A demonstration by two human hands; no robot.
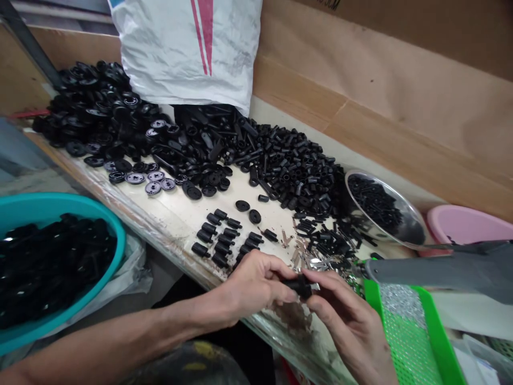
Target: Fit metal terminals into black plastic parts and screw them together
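My left hand (256, 280) is closed around a black cylindrical plastic part (298, 287), held low over the table's front edge. My right hand (347, 315) pinches a small shiny metal piece (315, 287) at that part's right end; whether it sits inside the part cannot be seen. Just beyond the left hand, several similar black cylinders with thin stems (223, 240) lie in rows. Two black discs (248, 211) rest behind them. Loose metal strips (298, 254) and short black pins (320, 235) are scattered beyond the right hand.
Heaps of black discs (100, 107) and black tubes (304, 166) line the back under a white sack (192, 48). A steel bowl (417, 235), pink basin (460, 219) and green tray (438, 331) stand right, beside a grey arm (433, 270). A teal basin (120, 235) is left.
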